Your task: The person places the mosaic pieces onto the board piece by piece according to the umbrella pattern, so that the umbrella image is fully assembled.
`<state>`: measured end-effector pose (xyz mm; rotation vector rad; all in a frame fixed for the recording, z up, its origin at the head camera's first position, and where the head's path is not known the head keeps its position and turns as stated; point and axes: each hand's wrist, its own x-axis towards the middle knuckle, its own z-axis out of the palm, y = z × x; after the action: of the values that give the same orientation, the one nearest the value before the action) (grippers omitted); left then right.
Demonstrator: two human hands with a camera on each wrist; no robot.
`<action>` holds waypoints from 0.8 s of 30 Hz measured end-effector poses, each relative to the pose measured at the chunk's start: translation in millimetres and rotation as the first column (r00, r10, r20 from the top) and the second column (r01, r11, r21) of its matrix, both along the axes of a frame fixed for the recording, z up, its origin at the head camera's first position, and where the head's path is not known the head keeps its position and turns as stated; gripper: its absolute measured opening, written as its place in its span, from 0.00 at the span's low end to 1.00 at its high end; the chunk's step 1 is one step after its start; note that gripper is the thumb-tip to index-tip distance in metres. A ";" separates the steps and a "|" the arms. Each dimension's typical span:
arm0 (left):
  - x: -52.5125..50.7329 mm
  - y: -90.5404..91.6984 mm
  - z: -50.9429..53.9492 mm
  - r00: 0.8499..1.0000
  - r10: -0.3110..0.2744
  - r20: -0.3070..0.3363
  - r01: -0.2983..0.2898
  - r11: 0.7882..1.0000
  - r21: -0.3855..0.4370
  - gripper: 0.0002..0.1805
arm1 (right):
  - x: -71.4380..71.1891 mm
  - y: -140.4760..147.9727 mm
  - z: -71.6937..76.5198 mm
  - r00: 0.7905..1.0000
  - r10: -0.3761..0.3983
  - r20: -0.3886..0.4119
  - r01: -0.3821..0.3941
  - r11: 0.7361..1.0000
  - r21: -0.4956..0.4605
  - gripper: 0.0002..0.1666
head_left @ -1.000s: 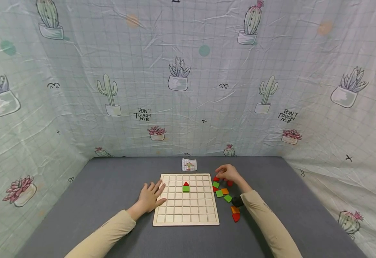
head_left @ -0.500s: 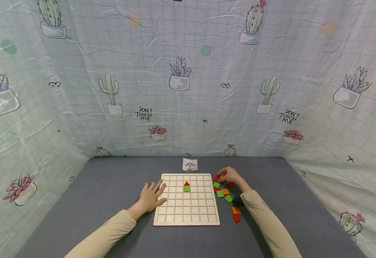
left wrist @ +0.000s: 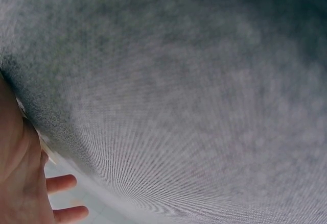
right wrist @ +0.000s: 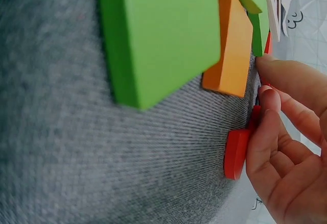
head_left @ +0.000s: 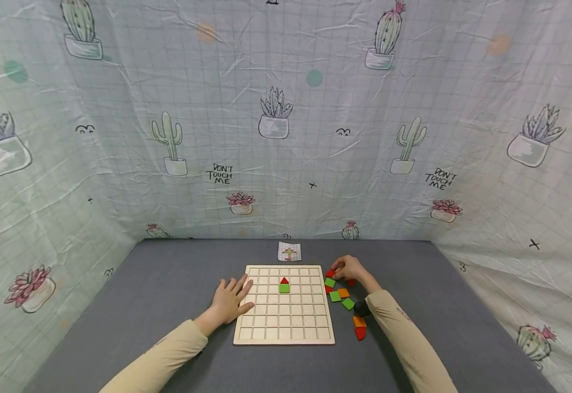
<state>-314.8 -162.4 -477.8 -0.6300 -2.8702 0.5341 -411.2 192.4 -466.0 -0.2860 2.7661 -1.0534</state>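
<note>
My left hand [head_left: 227, 300] lies with fingers spread over the left edge of a pale wooden grid board [head_left: 258, 327]. In the left wrist view, part of the left palm and fingers [left wrist: 61, 183] shows at the lower left. On the board, a red triangular block [head_left: 284, 280] sits directly above a green square block [head_left: 284, 288]. To the right of the board, my right hand [head_left: 350, 268] pinches a red block [head_left: 331, 273] between thumb and fingers, low over the table. Its shape is partly hidden by the fingers. Another red block [right wrist: 236, 153] lies beside the curled fingers.
Green [head_left: 335, 296] and orange blocks [head_left: 343, 293] lie loose along the board's right side. Nearer the front are another orange block [head_left: 359, 322] and a red block with a curved edge [head_left: 361, 333]. A small printed pattern card [head_left: 289, 251] lies behind the board.
My right hand has lowered slightly, and its fingers have closed on the red block at the back of the pile. The left hand and the blocks on the board stay put.
</note>
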 end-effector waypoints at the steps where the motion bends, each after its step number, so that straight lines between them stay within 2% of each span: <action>1: -0.3 -0.1 -0.2 1.000 -0.002 -0.001 0.001 1.000 -0.001 0.33 | -0.1 0.1 -0.2 1.000 0.001 0.000 -0.001 1.000 0.001 0.13; 13: 1.5 0.1 3.1 1.000 -0.017 -0.014 0.017 1.000 -0.018 0.33 | 1.3 2.0 1.4 1.000 0.015 -0.011 -0.015 1.000 -0.003 0.14; 24: 0.9 0.6 1.5 1.000 -0.001 0.000 0.001 1.000 0.004 0.33 | 3.6 0.8 8.4 0.999 0.048 0.013 -0.046 0.992 -0.114 0.16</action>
<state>-314.0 -161.9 -476.3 -0.6303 -2.8702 0.5284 -407.6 193.2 -457.6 -0.3543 2.6762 -1.1975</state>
